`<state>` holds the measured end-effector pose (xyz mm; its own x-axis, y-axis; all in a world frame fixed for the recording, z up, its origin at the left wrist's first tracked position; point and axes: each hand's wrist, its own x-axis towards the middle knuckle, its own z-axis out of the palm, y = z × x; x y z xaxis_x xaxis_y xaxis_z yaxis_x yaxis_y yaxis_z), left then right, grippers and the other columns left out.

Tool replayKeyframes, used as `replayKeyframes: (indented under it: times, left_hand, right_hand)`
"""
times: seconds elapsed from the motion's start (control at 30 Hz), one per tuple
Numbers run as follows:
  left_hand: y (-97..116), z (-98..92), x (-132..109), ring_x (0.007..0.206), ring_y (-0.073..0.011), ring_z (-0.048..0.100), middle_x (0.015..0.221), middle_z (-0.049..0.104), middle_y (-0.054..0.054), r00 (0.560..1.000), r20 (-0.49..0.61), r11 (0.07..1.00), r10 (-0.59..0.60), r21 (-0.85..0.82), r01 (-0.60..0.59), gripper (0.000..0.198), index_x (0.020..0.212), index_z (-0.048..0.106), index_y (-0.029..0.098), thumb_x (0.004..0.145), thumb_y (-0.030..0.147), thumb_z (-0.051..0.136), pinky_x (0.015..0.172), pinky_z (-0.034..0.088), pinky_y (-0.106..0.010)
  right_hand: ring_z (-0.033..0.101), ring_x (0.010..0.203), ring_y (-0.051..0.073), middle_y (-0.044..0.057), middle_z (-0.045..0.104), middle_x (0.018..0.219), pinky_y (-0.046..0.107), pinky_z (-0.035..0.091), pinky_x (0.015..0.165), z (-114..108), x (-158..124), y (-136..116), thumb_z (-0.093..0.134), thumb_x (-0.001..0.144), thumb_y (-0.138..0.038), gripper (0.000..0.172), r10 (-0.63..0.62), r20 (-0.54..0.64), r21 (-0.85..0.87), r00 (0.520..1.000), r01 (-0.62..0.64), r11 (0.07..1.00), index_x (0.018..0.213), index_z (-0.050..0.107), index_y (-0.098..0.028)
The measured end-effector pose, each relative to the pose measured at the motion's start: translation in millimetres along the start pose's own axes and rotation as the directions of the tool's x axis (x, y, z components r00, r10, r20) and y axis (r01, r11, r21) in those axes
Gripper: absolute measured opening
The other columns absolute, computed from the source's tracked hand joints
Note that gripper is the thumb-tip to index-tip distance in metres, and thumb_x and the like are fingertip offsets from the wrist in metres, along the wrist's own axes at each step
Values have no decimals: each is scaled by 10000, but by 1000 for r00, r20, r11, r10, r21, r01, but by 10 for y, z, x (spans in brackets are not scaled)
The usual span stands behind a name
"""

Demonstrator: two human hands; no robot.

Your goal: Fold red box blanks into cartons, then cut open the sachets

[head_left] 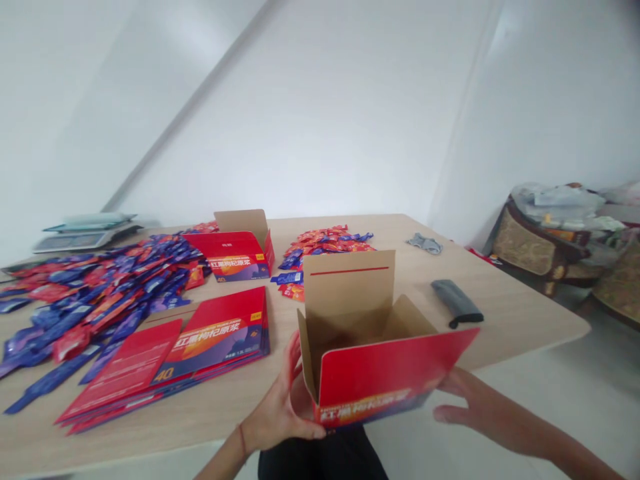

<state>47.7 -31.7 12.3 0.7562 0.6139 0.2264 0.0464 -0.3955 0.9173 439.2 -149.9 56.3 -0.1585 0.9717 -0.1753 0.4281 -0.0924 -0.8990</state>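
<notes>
A pale wood table point(510, 313) spans the scene. A large heap of red and blue sachets point(110, 293) covers its left side. Near left lies a stack of flattened cartons point(165, 353), the top 1 marked "40". The open carton point(385, 373) is at the near edge, flaps raised; I cannot tell whether it touches the table. A second carton point(235, 257) stands open farther left, beside a smaller sachet heap point(325, 241). The left hand point(285, 400) grasps the open carton's left end, thumb low on the near side. The right hand point(475, 407) is at its right end, fingertips partly hidden; I cannot tell whether it grips. A grey pouch point(457, 303) lies to the right, and a small grey cloth point(425, 243) far right.
</notes>
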Motion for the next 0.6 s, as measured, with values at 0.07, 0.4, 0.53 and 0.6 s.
replayKeyframes:
  times: [0.07,0.4,0.53,0.6]
  left_hand:
    - [58,-32,-23,1575,-445,307,1719,222,-212,997,-81,996,-3,-87,-4,1576,1636,-266,382,635,758,892,1217,358,-671]
    - [549,-333,-377,1398,-415,549,1533,554,-153,981,-56,981,-185,-67,181,1144,1643,312,321,714,564,935,1092,513,-642]
    - [852,-390,-413,1334,-365,618,1415,672,-117,982,10,975,-187,-122,187,920,1474,545,241,689,453,975,1127,503,-595]
    - [917,-429,-440,1343,-358,619,1425,669,-131,983,-3,973,-184,-140,182,868,1452,556,217,713,417,966,1136,501,-582]
  right_hand:
    - [601,1353,394,160,663,1439,566,490,1133,115,75,-109,709,867,-617,623,-23,-33,91,999,26,996,1369,685,-249]
    - [706,1170,406,171,758,1250,525,579,991,302,326,-547,761,783,-681,630,-146,-48,242,988,154,958,1171,750,-185]
    - [708,1177,384,167,752,1269,511,578,1013,361,378,-771,773,810,-612,545,-189,-1,222,982,185,957,1161,746,-196]
    - [710,1178,366,163,746,1287,498,579,1017,413,450,-864,775,828,-562,521,-233,22,227,972,222,948,1193,730,-193]
